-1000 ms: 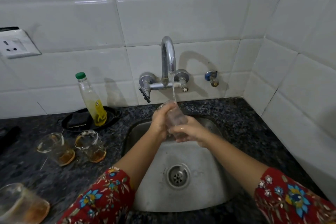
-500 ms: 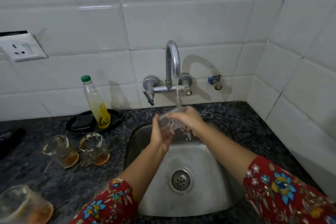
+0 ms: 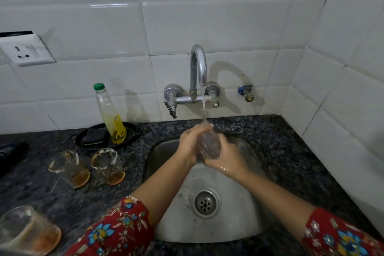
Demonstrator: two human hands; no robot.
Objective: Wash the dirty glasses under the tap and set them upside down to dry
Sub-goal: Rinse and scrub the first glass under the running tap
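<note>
Running from the tap point(image 3: 198, 72), water hits the glass point(image 3: 208, 144) clasped between left hand point(image 3: 190, 143) and right hand point(image 3: 225, 158).

Dirty glasses point(image 3: 108, 166) left of sink point(image 3: 252, 210), bottle point(image 3: 110, 114) behind.

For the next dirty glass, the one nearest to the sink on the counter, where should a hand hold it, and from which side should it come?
Grip the nearest dirty glass around its side wall, about mid-height, coming from the sink side with the left hand. It stands upright, mouth up, with brown dregs inside, and another glass stands close on its far side, so probably only the sink side is free.
</note>
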